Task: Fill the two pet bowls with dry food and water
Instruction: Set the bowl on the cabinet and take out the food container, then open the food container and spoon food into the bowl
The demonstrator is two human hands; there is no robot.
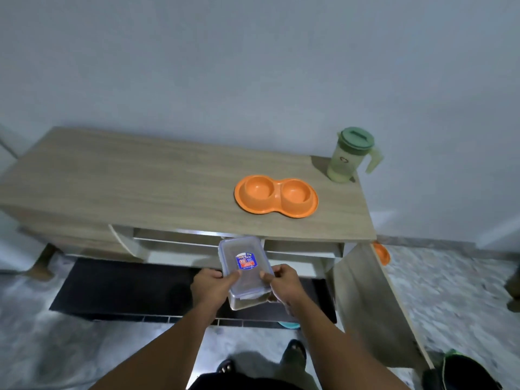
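Left hand [209, 285] and right hand [284, 282] both clasp the clear lidded plastic food box [244, 270]; the orange plastic double pet bowl [276, 197] lies ahead and to the right on the wooden worktop [126, 178], nearer the right hand.

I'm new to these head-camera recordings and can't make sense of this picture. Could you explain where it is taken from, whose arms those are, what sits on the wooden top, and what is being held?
There is no machine here. The one picture comes from a wide-angle camera worn on a person's head, looking forward and down, so the two bare arms rising from the bottom edge are the wearer's own. The left hand and right hand together hold a clear plastic container with a snap-on lid and a blue label. The lid looks still on. Something brownish shows at its lower end, perhaps dry food, but I cannot be sure. Ahead stands a low wooden cabinet. On its top sit an orange double pet bowl, both hollows looking empty, and a pale green lidded pitcher at the far right corner. A cabinet door hangs open on the right.
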